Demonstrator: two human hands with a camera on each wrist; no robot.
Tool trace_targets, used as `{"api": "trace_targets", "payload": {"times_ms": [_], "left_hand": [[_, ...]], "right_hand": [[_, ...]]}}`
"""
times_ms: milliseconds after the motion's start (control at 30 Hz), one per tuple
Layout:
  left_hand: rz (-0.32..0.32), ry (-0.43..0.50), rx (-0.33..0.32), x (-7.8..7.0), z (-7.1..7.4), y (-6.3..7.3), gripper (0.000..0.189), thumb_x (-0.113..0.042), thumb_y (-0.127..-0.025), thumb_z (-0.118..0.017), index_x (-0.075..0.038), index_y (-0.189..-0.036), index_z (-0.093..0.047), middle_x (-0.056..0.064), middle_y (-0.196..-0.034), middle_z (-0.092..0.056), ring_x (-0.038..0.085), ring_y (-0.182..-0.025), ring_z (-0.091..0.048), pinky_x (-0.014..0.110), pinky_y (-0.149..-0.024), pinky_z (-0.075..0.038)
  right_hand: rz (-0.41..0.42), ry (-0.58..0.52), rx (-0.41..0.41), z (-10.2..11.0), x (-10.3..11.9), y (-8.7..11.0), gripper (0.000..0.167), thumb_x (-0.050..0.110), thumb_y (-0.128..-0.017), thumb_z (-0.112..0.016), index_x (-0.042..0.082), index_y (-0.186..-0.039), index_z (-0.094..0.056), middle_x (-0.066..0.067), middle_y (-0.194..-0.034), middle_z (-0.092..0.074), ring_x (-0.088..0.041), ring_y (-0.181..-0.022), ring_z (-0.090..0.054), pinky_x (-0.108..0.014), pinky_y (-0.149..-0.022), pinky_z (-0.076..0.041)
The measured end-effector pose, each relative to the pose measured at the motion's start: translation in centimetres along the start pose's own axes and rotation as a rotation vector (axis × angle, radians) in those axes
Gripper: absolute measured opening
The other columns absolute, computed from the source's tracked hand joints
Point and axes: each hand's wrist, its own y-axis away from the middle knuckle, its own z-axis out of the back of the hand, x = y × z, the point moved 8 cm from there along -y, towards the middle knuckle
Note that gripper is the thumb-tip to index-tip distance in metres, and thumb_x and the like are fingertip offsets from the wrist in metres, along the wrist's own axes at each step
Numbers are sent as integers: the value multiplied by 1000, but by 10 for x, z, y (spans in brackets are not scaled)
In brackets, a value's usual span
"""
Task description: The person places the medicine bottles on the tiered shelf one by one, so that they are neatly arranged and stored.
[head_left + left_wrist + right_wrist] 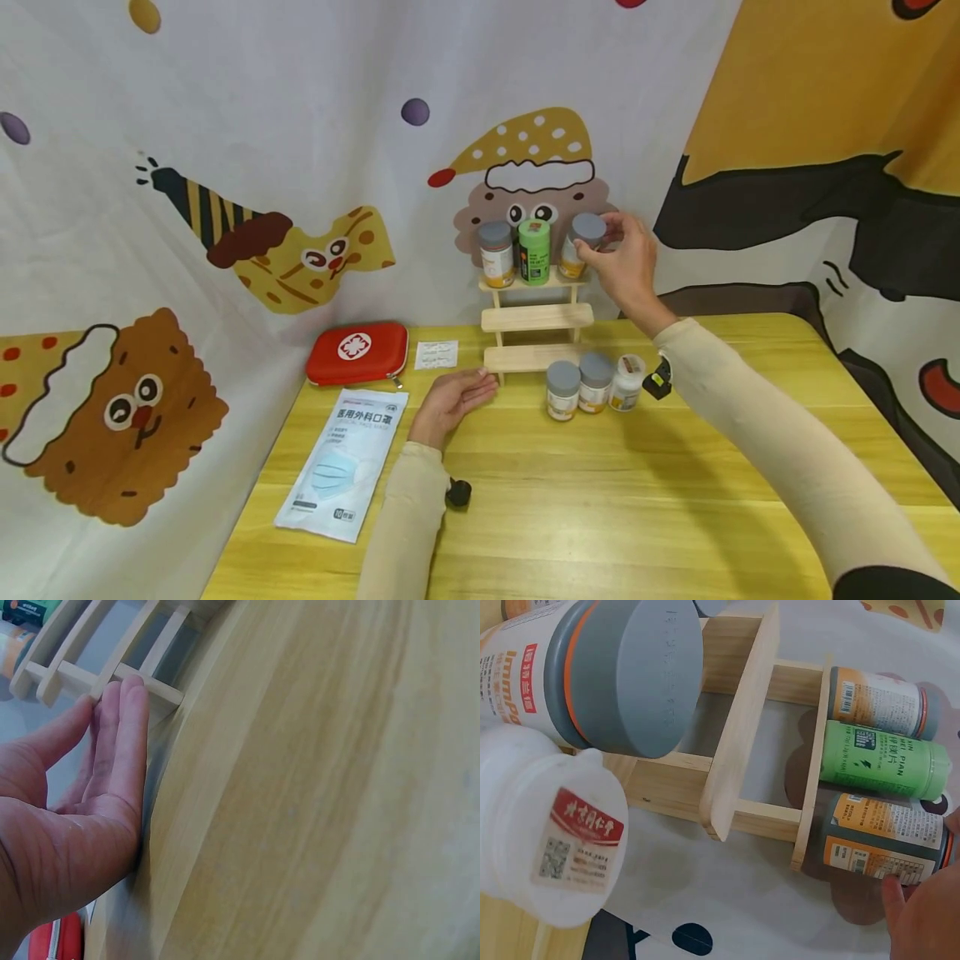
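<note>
A three-step wooden rack point(537, 317) stands at the back of the table. My right hand point(628, 260) holds a grey-capped pill bottle point(583, 244) between thumb and fingers at the right end of the top step. Left of it on that step are a green bottle point(535, 252) and another grey-capped bottle point(496, 255). Low at the rack's left side, my left hand point(453, 403) has its fingers straight, with the fingertips point(133, 684) against the bottom step's end. Two grey-capped bottles point(562, 391) and a white bottle point(627, 383) stand on the table before the rack.
To the left lie a red zippered first-aid case point(357, 353), a small white printed packet point(437, 354) and a face mask package point(342, 463). A printed cloth point(315, 100) hangs behind the yellow wooden table point(570, 500).
</note>
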Motion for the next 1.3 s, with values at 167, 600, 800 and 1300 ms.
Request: {"api": "trace_targets", "payload": {"times_ms": [167,600,800,1300], "left_hand": [[3,-6,-4,1,0,1,33,-6,-105,-65,11,-133,-62,17,-112,-79,30,-110,-77,44,-105,-63],[9,2,-3,4,-3,-1,33,-6,-104,-65,11,-133,-62,15,-109,-80,27,-105,-79,42,-103,-64],[5,-4,-7,0,-4,-1,34,-7,-105,-66,10,-133,-63,16,-110,-80,27,-106,-79,42,-104,-64],[11,-7,-10,-2,-2,2,30,-7,-105,-65,8,-130,-65,12,-106,-81,24,-101,-79,43,-105,-63]], "right_hand": [[-5,19,17,-6,-3,2,52,27,-90,-84,1,-130,-63,-19,-116,-63,-34,-104,-64,-23,-84,-51],[-13,93,18,-13,-6,-6,53,31,-91,-81,1,-130,-62,-21,-118,-61,-36,-104,-62,-49,-100,-47],[-25,128,3,-15,-1,-7,52,33,-92,-79,4,-131,-61,-18,-120,-63,-32,-103,-64,-40,-84,-49],[-50,173,48,-23,-5,-14,54,38,-92,-79,7,-132,-61,-14,-124,-67,-29,-105,-67,-38,-78,-51]]}}
